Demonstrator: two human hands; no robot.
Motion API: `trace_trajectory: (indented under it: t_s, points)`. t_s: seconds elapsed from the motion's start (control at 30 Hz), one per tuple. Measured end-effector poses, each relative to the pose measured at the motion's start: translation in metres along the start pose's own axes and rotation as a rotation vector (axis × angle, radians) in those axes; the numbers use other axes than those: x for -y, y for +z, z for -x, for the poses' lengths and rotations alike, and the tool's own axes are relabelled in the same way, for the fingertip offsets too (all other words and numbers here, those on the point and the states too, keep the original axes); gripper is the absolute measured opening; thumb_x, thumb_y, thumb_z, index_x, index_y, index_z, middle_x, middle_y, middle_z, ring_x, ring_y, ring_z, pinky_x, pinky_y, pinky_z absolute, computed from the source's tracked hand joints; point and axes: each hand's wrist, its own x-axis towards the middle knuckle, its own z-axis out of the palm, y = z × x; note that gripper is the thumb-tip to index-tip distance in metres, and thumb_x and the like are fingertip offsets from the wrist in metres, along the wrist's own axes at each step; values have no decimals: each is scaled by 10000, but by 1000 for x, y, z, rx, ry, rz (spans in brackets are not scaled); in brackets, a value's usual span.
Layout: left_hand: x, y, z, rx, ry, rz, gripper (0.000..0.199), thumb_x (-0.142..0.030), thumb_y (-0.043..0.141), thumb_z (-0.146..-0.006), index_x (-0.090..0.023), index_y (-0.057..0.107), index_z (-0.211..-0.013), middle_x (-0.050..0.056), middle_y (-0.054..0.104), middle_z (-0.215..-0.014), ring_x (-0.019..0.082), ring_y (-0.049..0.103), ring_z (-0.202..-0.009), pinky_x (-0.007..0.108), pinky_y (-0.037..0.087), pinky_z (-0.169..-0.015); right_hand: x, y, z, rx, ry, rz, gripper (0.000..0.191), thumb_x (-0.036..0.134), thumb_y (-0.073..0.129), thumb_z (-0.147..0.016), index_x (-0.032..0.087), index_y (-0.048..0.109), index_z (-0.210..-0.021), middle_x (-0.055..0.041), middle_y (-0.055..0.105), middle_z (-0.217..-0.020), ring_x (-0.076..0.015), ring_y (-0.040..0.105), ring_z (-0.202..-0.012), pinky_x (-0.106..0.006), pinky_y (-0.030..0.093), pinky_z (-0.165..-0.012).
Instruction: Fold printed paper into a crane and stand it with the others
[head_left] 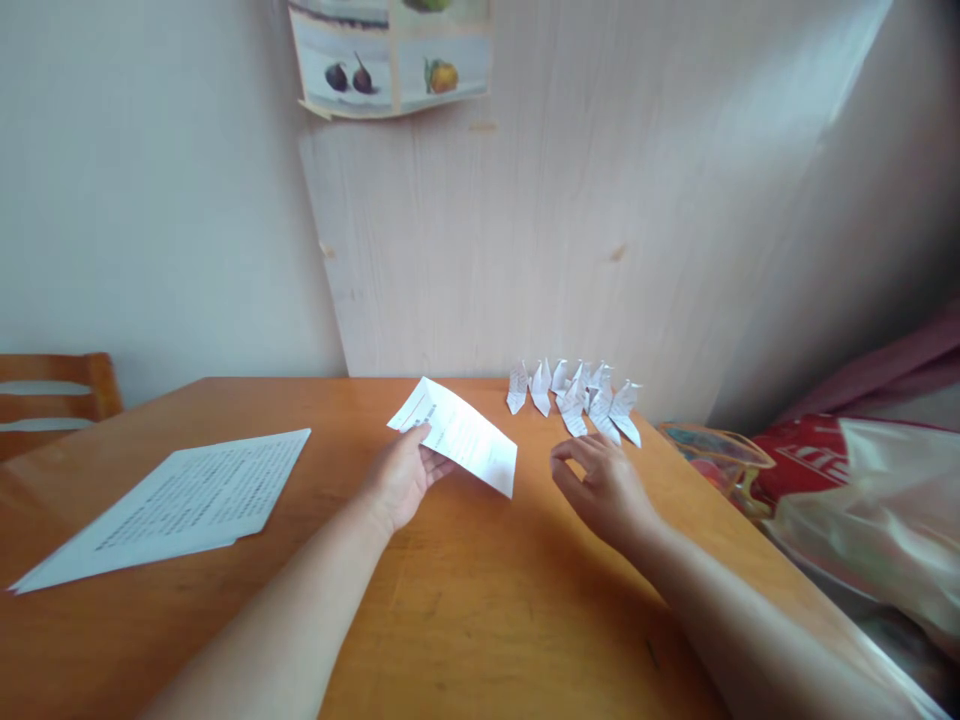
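A sheet of white printed paper (469, 435) is held above the table by my left hand (409, 475), thumb on top and fingers underneath. The sheet is curved and tilted, its right corner pointing down. My right hand (604, 490) hovers to the right of the sheet, apart from it. Its thumb and index finger curl together in a pinch with nothing visible between them. Just beyond that hand, several folded white paper figures (541, 388) stand in a cluster near the table's far right edge.
A stack of printed sheets (202, 495) lies on the left of the wooden table (450, 620). Behind it at far left is a wooden chair (101, 385). Bags, one red (802, 455), sit beyond the right edge. A fruit poster (394, 60) hangs on the wall.
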Motion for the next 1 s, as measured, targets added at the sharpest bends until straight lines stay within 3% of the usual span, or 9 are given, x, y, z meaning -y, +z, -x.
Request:
trace_trajectory:
  t_s: [0.13,0.27,0.4,0.53,0.8,1.0]
  points:
    - [0,2,4,92,-55,-2,262,-245,584,-896,-205,653,-1146,68,746,-1086,180,712,-849,291,570,-695,-8,5,-1,4,197,-200,182,335,560,-897,219,695,-860,-66,724,-909,-249,625,-909,-385,457,-797]
    - [1,7,12,223,-96,-34,320,-260,601,-872,-191,664,-1178,91,738,-1144,217,711,-937,317,564,-758,-2,6,-2,81,409,-482,295,463,584,-891,209,698,-989,-80,716,-1004,-246,632,-943,-391,468,-834]
    - [3,8,17,325,-179,-99,337,-305,616,-870,-176,676,-1176,111,729,-1158,236,695,-998,345,548,-825,9,2,-2,233,539,-789,375,540,597,-882,192,699,-975,-82,695,-992,-226,613,-924,-367,460,-817]
    - [8,6,18,428,-209,-142,329,-340,634,-859,-171,695,-1134,118,732,-1144,263,684,-1022,378,524,-856,14,4,2,423,627,-1062,392,554,618,-876,168,680,-907,-68,664,-852,-182,585,-754,-327,445,-693]
    - [10,9,23,490,-190,-193,284,-339,663,-830,-149,718,-1035,125,747,-1062,275,682,-988,381,499,-855,13,9,5,470,678,-1117,307,470,719,-800,177,629,-788,-43,640,-776,-169,566,-703,-314,441,-670]
    - [6,6,17,420,-68,-255,288,-402,620,-862,-187,662,-1049,92,722,-1018,211,665,-875,339,501,-765,13,7,5,421,704,-1155,303,445,751,-781,177,613,-754,-22,618,-726,-142,526,-637,-293,395,-613]
